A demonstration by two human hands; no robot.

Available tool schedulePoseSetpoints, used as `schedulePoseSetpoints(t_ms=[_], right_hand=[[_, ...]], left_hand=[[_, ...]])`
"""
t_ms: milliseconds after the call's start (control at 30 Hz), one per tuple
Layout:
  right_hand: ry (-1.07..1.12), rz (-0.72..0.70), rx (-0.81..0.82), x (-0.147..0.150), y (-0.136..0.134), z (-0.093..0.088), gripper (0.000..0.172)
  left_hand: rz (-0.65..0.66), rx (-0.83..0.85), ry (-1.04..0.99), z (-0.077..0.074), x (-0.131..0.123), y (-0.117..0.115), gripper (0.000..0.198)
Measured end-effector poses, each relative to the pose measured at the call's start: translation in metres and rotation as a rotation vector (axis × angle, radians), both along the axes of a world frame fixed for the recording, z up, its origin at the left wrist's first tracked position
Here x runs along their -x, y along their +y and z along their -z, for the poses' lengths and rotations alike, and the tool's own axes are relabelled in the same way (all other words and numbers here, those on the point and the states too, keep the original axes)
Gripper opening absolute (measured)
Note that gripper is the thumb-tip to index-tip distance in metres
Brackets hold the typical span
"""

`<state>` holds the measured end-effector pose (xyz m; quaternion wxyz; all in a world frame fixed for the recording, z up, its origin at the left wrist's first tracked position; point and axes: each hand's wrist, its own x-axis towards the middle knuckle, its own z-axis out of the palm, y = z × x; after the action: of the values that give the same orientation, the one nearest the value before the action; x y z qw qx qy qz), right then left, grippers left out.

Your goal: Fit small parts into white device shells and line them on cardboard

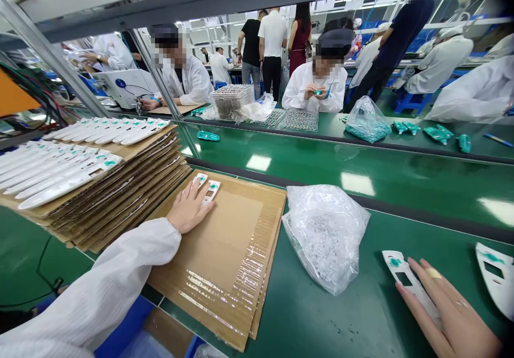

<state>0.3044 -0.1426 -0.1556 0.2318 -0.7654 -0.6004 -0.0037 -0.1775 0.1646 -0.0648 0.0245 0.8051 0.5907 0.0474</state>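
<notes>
My left hand (191,208) lies with fingers spread over two long white plastic shells (212,187), which have teal patches and a square window. They rest near the far left edge of a tan cardboard sheet (225,251), their lower parts hidden under the palm. At the lower right, my right hand (450,304) has thumb and fingers along both sides of a similar white shell (395,264) on the green table. Another white shell (498,277) lies beyond that hand at the right edge. A clear plastic bag (325,240) of small clear pieces sits between my hands.
Stacked cardboard layers (132,187) at left carry rows of white shells (72,176). A green conveyor (297,157) runs across, with a teal part (208,136) on it. Opposite sit co-workers, trays (301,120) and a bag of teal parts (367,122). A metal frame (156,74) stands overhead.
</notes>
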Motion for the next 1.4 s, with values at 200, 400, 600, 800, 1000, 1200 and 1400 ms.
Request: schedulePoseSetpoints(t_ms=[200, 400, 600, 800, 1000, 1200, 1400], right_hand=[[0.011, 0.0, 0.094, 0.011, 0.015, 0.007, 0.06], [-0.076, 0.035, 0.015, 0.029, 0.006, -0.011, 0.061], [0.084, -0.065, -0.112, 0.053, 0.009, -0.047, 0.042], [0.795, 0.032, -0.051, 0.085, 0.008, -0.07, 0.036], [1.19, 0.022, 0.045, 0.109, 0.003, -0.082, 0.048], [1.269, -0.013, 0.042, 0.117, 0.01, -0.083, 0.047], [1.251, -0.042, 0.055, 0.121, 0.013, -0.084, 0.044]], left_hand=[[-0.052, 0.033, 0.075, -0.001, 0.011, 0.029, 0.066], [0.012, -0.066, 0.039, -0.019, -0.006, 0.028, 0.066], [0.562, -0.13, -0.112, -0.048, -0.123, -0.041, 0.037], [0.947, 0.04, -0.165, -0.024, -0.228, -0.092, 0.007], [0.91, 0.147, -0.412, -0.015, -0.23, -0.079, 0.01], [0.821, 0.27, -0.709, -0.017, -0.222, -0.081, 0.016], [0.653, 0.424, -0.992, -0.024, -0.218, -0.089, 0.015]])
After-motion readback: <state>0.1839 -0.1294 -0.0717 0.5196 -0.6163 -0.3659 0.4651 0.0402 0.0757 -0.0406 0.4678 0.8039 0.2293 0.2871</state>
